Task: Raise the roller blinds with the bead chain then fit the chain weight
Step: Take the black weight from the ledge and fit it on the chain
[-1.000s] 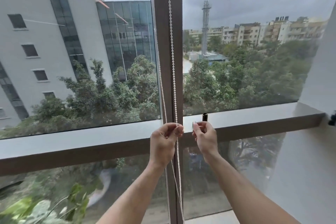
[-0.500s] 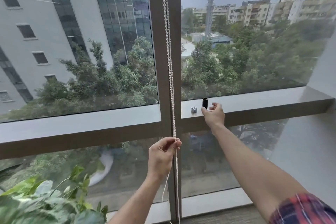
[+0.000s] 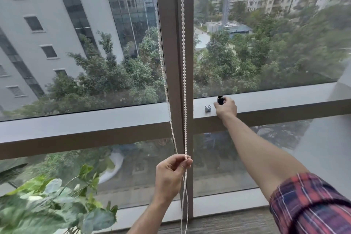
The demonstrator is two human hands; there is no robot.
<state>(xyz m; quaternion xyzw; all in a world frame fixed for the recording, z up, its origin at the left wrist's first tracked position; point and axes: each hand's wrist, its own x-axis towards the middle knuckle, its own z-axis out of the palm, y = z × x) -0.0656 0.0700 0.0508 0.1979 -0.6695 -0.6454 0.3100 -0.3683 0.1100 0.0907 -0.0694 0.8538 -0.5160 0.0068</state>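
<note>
Low by window post, left hand (image 3: 171, 174) pinches both strands of white bead chain (image 3: 183, 62); chain runs up along post, loose end hangs below fist. On grey ledge (image 3: 275, 100), right hand (image 3: 227, 108) fingers closed round small black tube (image 3: 220, 99). Little silver piece (image 3: 207, 108) sits just beside it. Leafy plant (image 3: 47, 205) at bottom left.
</note>
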